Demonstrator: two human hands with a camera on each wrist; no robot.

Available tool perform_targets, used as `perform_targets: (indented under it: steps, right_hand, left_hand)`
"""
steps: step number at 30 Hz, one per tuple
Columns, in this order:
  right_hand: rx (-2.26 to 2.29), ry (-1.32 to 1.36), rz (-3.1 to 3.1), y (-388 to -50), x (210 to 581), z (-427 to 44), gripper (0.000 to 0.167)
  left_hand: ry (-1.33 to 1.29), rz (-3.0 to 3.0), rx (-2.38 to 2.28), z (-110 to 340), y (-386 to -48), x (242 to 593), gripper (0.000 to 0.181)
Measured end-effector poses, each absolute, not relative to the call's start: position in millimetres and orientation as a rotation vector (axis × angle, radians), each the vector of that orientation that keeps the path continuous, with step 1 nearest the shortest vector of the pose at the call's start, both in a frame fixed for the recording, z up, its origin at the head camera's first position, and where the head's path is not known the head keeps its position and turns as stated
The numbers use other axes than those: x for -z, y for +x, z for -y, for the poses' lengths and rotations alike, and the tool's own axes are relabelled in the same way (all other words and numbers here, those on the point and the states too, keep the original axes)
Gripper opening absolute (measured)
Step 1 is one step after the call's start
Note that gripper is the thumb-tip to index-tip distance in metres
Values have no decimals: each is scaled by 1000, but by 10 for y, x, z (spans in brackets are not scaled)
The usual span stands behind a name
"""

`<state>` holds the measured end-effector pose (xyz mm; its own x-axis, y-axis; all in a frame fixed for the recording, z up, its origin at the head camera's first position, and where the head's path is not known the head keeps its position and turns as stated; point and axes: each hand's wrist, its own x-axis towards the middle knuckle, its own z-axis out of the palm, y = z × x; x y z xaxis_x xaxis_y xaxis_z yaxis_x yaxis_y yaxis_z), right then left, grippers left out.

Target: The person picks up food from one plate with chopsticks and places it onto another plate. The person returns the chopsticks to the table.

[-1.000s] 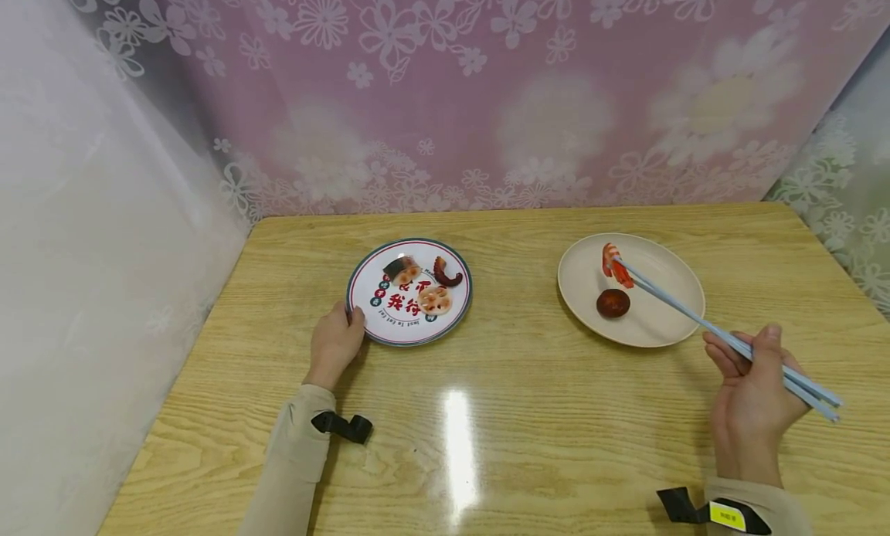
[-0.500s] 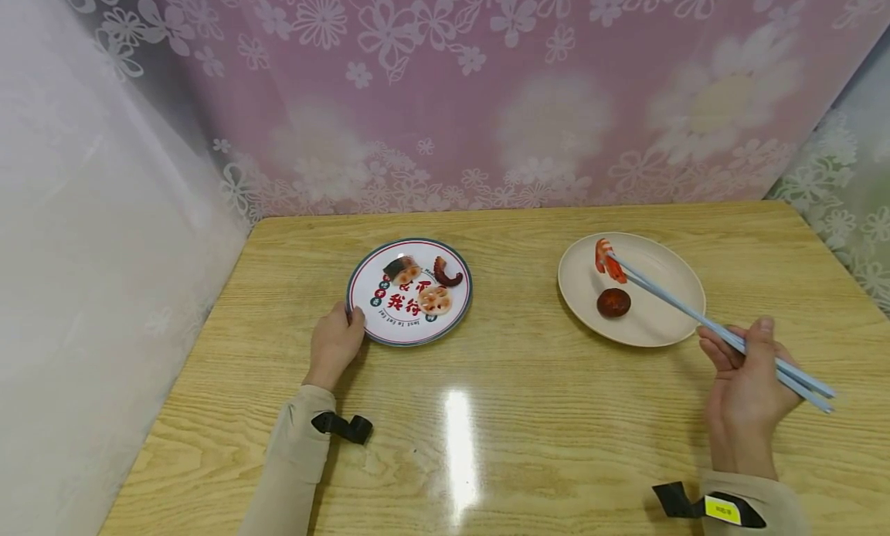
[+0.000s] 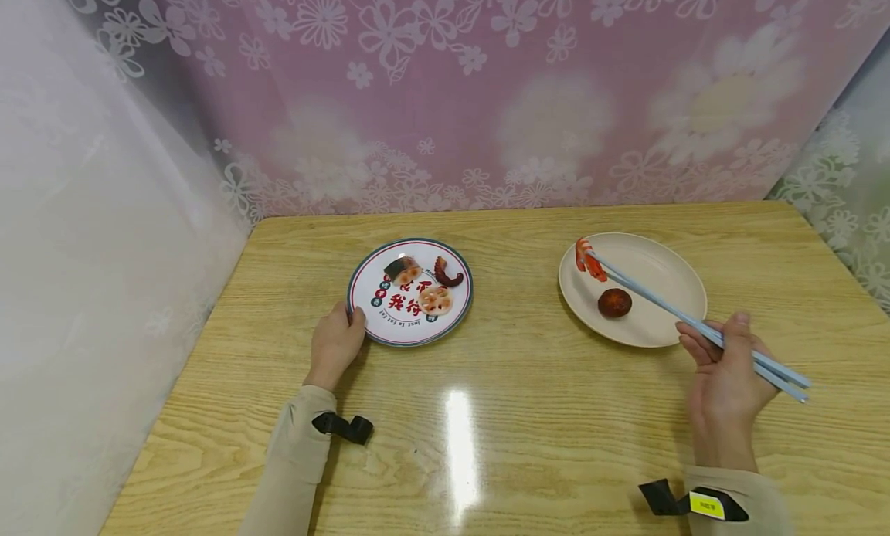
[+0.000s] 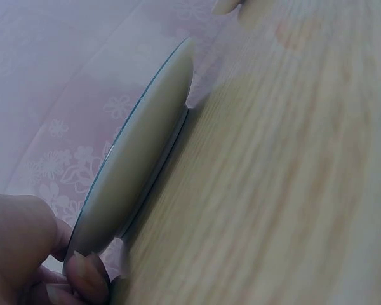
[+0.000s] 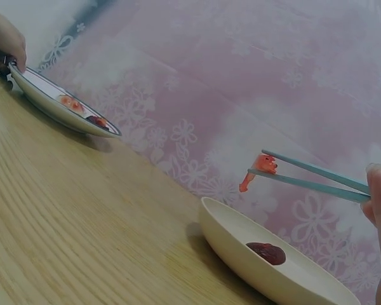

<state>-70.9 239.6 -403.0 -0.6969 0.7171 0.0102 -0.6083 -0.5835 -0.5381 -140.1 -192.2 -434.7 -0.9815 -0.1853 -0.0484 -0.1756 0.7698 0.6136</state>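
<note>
My left hand [image 3: 337, 343] pinches the near-left rim of a white plate [image 3: 445, 327] with a dark green and red border, thumb on top. On this plate lie a lotus root slice [image 3: 436, 300], a dark red curled octopus tentacle [image 3: 448, 274] and a dark green and pale piece [image 3: 402, 270]. In my right hand [image 3: 726, 381] are light blue chopsticks [image 3: 653, 296]. Their tips pinch a red-and-white shrimp [image 5: 265, 164], held in the air above the left rim of a beige plate [image 3: 660, 267]. A round brown mushroom [image 3: 615, 303] sits on that beige plate.
Both plates stand on a wood-grain table [image 3: 528, 412], apart from each other. A pink floral curtain [image 3: 445, 134] hangs behind the table's back edge. Each sleeve carries a black wrist mount, such as the left mount [image 3: 342, 426].
My right hand has moved left with the chopsticks, carrying the shrimp from above the beige plate's inside to its left rim. The left hand and both plates have stayed put.
</note>
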Motion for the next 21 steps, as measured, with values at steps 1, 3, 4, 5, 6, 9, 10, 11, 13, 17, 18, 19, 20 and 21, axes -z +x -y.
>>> perform_targets:
  steps: [1, 3, 4, 5, 6, 9, 10, 11, 13, 17, 18, 19, 20, 21]
  right_hand:
    - [-2267, -265, 666, -715, 4030, -2381, 28]
    - [-2277, -267, 665, -727, 4028, -2350, 28]
    - [-2282, -270, 665, -733, 4026, -2335, 28]
    - [-2288, -273, 665, -738, 4025, -2320, 28]
    - [-2296, -279, 667, -742, 4023, -2305, 28]
    - [-2307, -289, 681, -754, 4018, -2262, 28]
    - [-2310, -289, 684, -758, 4017, -2250, 28]
    - [-2311, -285, 689, -763, 4016, -2236, 29]
    - [-2313, -283, 706, -772, 4016, -2212, 29]
    - [-2322, -288, 729, -792, 4012, -2167, 29]
    - [-2324, -292, 734, -799, 4010, -2157, 29]
    - [-2322, -297, 742, -807, 4007, -2147, 29]
    - [-2322, -302, 748, -813, 4005, -2136, 29]
    - [-2318, -305, 764, -821, 4002, -2125, 29]
  left_hand:
    - [301, 2942, 1017, 1923, -1400, 4348, 31]
    - [302, 2941, 1016, 1924, -1398, 4349, 31]
    - [302, 2941, 1016, 1925, -1398, 4350, 31]
    - [303, 2940, 1017, 1927, -1398, 4352, 31]
    - [302, 2937, 1017, 1927, -1398, 4353, 31]
    - [292, 2931, 1005, 1927, -1399, 4357, 30]
    - [289, 2932, 998, 1928, -1400, 4358, 30]
    - [286, 2932, 996, 1927, -1400, 4358, 30]
    - [281, 2932, 993, 1925, -1401, 4355, 31]
    - [279, 2930, 1000, 1920, -1399, 4347, 31]
    - [277, 2928, 998, 1920, -1398, 4345, 31]
    - [276, 2926, 995, 1920, -1398, 4345, 31]
    - [274, 2924, 994, 1920, -1397, 4345, 31]
    - [273, 2922, 994, 1920, -1395, 4344, 31]
